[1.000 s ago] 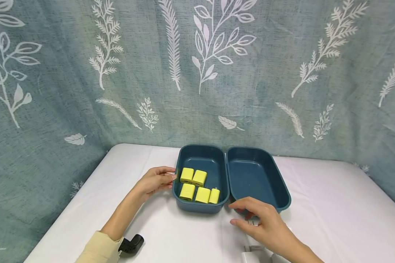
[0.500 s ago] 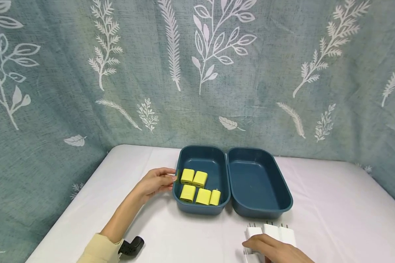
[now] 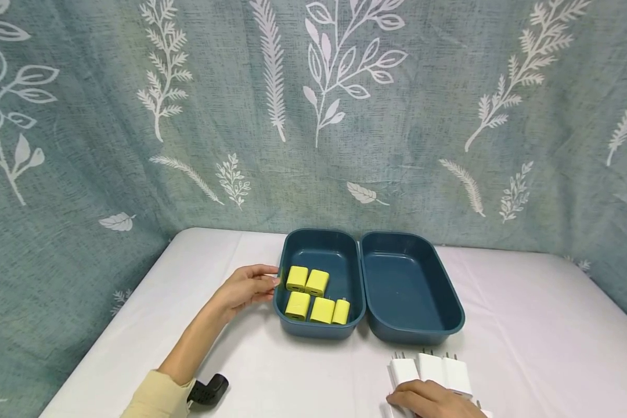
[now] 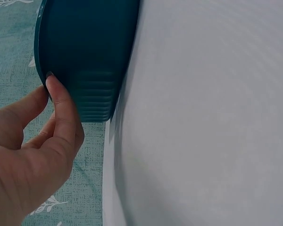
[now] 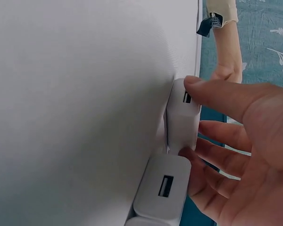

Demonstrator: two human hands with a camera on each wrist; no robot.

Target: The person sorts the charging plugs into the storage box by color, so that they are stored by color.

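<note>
With thumb and fingers, my left hand [image 3: 248,285] pinches the left rim of a dark blue bin [image 3: 319,331]; the left wrist view shows the grip on the bin's wall [image 4: 92,52]. Several yellow charger plugs [image 3: 297,306] lie inside that bin. My right hand [image 3: 431,399] is at the table's front, over a group of white charger plugs [image 3: 457,374]. In the right wrist view, its thumb and fingertips hold a white charger [image 5: 181,117] with a USB port. Another white charger [image 5: 162,188] sits close beside it. Part of the right hand falls outside the head view.
A second dark blue bin [image 3: 413,335], with nothing seen in it, stands right beside the first. A black device [image 3: 209,390] is at the left wrist. White cloth [image 3: 282,377] covers the table, and a patterned curtain [image 3: 313,174] hangs behind.
My right hand has moved from in front of the right bin down toward the front, onto the white chargers, and now grips one. The left hand stays on the bin's rim.
</note>
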